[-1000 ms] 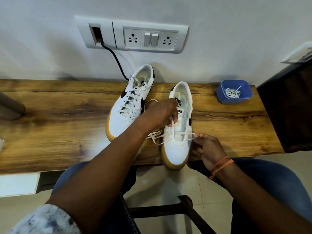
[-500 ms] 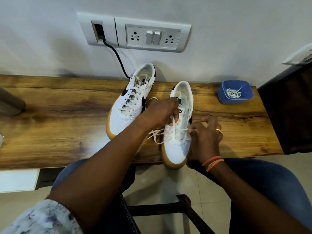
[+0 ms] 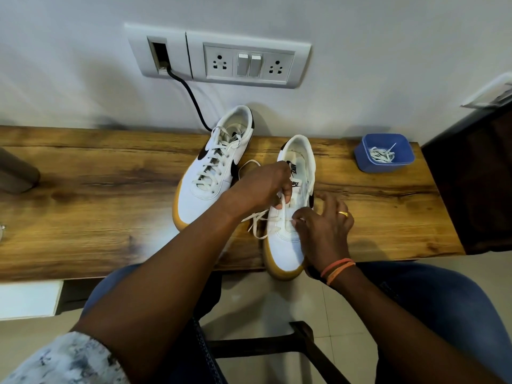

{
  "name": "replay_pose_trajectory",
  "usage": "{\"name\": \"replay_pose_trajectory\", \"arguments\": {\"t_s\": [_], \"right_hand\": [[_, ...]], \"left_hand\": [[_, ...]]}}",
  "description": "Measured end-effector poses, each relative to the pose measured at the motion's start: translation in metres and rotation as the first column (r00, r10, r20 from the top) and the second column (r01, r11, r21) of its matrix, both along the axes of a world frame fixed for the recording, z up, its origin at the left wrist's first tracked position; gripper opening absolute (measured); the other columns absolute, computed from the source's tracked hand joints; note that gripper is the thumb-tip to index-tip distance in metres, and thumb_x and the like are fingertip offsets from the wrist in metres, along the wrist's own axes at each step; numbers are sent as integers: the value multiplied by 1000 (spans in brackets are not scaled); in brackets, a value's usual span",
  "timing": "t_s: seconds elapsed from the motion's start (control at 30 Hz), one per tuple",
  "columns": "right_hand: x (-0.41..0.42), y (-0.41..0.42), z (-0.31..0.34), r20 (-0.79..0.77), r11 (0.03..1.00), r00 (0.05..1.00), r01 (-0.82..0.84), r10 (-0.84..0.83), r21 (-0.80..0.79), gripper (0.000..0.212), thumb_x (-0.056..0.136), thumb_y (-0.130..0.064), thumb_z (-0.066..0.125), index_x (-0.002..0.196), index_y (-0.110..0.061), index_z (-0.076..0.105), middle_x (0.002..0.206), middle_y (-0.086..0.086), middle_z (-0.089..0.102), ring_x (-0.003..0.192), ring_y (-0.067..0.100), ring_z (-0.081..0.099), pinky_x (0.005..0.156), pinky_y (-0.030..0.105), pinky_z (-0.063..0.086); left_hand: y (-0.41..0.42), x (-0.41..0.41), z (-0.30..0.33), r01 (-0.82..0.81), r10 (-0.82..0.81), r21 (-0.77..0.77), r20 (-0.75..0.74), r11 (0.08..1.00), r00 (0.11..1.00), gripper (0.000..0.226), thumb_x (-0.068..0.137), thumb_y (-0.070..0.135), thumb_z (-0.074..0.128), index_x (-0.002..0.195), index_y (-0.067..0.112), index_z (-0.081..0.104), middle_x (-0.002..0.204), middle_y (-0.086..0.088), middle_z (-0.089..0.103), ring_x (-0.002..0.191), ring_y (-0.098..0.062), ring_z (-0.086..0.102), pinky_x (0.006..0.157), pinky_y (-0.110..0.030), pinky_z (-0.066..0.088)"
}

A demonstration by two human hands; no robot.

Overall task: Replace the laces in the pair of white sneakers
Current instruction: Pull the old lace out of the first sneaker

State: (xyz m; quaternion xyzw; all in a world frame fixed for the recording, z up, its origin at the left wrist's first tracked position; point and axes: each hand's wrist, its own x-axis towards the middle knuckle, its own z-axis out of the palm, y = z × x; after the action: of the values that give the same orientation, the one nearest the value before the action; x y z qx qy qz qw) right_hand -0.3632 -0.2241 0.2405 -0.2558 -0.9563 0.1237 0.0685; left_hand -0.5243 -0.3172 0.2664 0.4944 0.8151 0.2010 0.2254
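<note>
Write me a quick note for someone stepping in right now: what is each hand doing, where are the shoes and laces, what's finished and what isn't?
Left hand: pinches the lace at the right-hand sneaker.
Right hand: fingers pinch at the lowest eyelets of that sneaker.
Left-hand sneaker: fully laced, on the wooden shelf.
Blue tub to the right holds more laces.
Done: one shoe laced.
Left: the right-hand sneaker has lace only through its bottom eyelets; thread the remaining ones.
</note>
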Motion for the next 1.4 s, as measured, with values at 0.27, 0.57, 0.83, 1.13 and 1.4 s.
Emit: {"name": "replay_pose_trajectory", "arguments": {"t_s": [0.27,0.57,0.83,1.13,1.4], "right_hand": [[13,47,12,-21,886,892,447,-452,-123,8,89,-26,67,92,-19,71,126,10,43,119,35,44,99,47,35],[3,1,3,-39,997,999,-3,5,74,22,79,-23,69,101,-22,66,136,18,41,127,39,33,97,56,35],[3,12,5,-69,993,995,78,-72,91,8,80,-18,73,83,-19,66,123,11,49,116,35,40,94,51,34],[10,34,12,-64,966,964,259,-258,4,22,80,-21,72,100,-19,65,132,15,39,123,39,39,98,52,34],[-2,2,-4,-37,1000,999,5,-5,13,13,73,-18,79,75,-22,67,120,10,52,117,31,35,93,52,31]], "left_hand": [[-2,-1,2,18,-18,8,7,1000,1000,25,72,11,83,95,18,77,125,-1,54,100,-13,56,83,-37,51],[-1,-2,3,23,-23,1,11,1000,1000,26,72,12,83,97,20,77,128,-1,53,100,-12,54,84,-37,51],[-1,-4,0,22,-23,23,47,999,999,26,70,11,84,94,18,77,126,-2,52,93,-7,49,82,-39,52],[-1,-4,-1,21,-23,41,51,999,998,25,70,8,84,92,17,77,123,-3,53,92,-6,48,82,-40,52],[-1,-3,-1,0,-3,41,66,999,998,25,69,8,84,92,17,77,124,-3,53,93,-6,48,82,-36,52]]}}
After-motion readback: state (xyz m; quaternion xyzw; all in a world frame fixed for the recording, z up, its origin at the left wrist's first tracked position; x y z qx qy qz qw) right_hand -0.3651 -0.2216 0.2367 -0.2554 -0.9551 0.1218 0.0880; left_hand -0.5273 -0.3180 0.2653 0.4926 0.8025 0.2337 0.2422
